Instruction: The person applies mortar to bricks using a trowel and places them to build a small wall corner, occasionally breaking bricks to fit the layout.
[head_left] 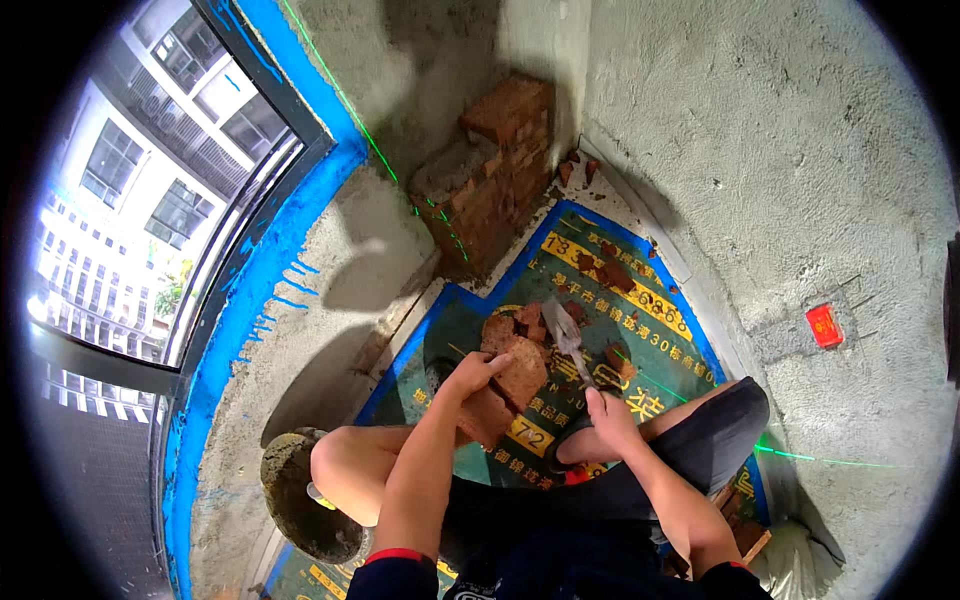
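There's the left hand (473, 378), fingers round a brick (524, 374) above the green floor sheet (525, 278); the right hand (612, 422) clasps a trowel (566, 335). One glancing blow could, I reckon, nick those fingers.

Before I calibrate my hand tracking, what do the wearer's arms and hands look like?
The left hand and right hand are ungloved, with no visible wristwear. Both forearms are bare below short, dark sleeves with red edging.
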